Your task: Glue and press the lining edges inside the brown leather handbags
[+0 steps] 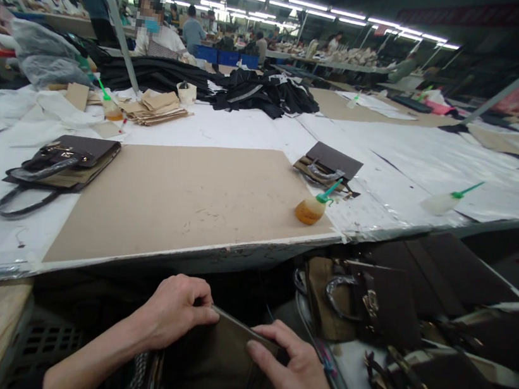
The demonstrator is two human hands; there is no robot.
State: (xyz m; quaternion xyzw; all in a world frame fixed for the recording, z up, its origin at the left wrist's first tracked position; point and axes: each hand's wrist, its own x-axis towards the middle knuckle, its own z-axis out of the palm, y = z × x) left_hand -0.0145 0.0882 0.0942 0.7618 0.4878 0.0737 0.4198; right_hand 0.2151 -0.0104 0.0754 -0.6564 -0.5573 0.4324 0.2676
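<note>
Below the table's front edge, both my hands grip the top edge of a dark brown bag piece (212,367) held in my lap. My left hand (174,311) is curled over its left corner, fingers folded round the rim. My right hand (293,371) clamps the right side, thumb lying along the edge. The lower part of the piece runs out of the frame.
A tan cardboard sheet (182,200) covers the white table ahead, with an orange glue bottle (311,209) at its right. A finished brown handbag (60,165) lies left; more bags (370,301) are stacked on a rack to my right. A seated person (159,31) works at the far side.
</note>
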